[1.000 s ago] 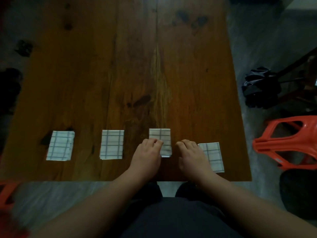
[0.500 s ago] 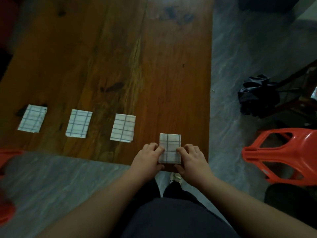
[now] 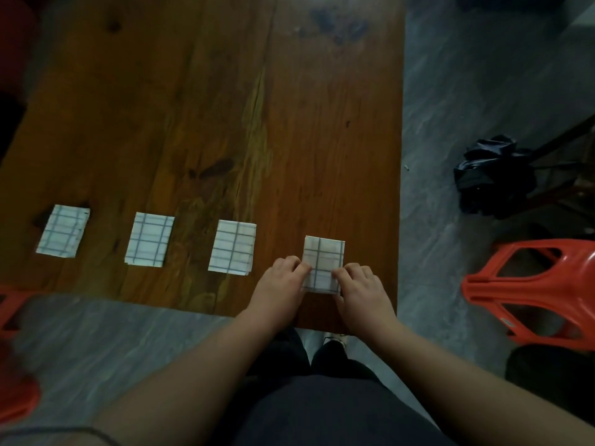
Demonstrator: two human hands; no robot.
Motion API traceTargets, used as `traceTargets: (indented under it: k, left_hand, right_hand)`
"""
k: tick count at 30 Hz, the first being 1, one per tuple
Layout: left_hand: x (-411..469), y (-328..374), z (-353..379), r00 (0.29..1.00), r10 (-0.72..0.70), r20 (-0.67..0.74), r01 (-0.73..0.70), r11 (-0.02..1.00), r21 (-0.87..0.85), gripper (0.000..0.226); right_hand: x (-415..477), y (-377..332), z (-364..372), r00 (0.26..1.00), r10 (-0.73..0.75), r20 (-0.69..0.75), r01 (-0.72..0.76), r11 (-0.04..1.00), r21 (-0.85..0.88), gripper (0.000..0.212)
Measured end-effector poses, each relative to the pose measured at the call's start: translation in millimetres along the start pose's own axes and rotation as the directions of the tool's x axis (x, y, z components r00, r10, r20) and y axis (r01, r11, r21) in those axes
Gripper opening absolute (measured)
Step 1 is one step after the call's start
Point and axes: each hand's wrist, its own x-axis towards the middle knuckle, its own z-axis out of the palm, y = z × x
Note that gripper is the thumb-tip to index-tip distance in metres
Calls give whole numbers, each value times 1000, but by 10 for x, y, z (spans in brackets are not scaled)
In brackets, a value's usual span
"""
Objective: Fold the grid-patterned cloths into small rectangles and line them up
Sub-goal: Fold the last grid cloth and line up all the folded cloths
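Four folded white cloths with a dark grid pattern lie in a row near the front edge of the wooden table [image 3: 225,107]. From the left they are the first cloth [image 3: 62,231], the second cloth [image 3: 149,239], the third cloth [image 3: 232,246] and the rightmost cloth [image 3: 323,255]. My left hand [image 3: 278,284] pinches the left edge of the rightmost cloth with curled fingers. My right hand [image 3: 362,291] pinches its right edge the same way. That cloth lies flat and upright, slightly nearer to me than the other three.
The table's right edge runs just past my right hand, with grey floor beyond. A red plastic stool [image 3: 531,291] and a crumpled black bag [image 3: 495,181] sit on the floor to the right. Another red stool [image 3: 13,304] shows at the left.
My hands left the third cloth and took the tilted rightmost cloth by both sides. It now lies straight, and the view has shifted right.
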Motion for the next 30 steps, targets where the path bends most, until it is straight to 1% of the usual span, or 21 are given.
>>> traceTargets:
  k: [6,14,25,30]
  left_hand:
    - [79,-140,-48,999,42,22,-43,998,51,56]
    - [143,-210,-63,999,42,1,-42,999,17,46]
    - [95,-231,-78,992,126,27,-128,988,82,42]
    - [86,-222,-88,992,121,24,-122,989,82,45]
  right_hand:
    - [100,-20,-20,1000,-1,3,1,1000,-27,43]
    - [131,-85,15,999,39,-7,-39,999,-33,43]
    - [113,-105,-21,998,58,4,-57,997,-47,44]
    - [83,-131,-28,997,75,24,-73,995,-69,46]
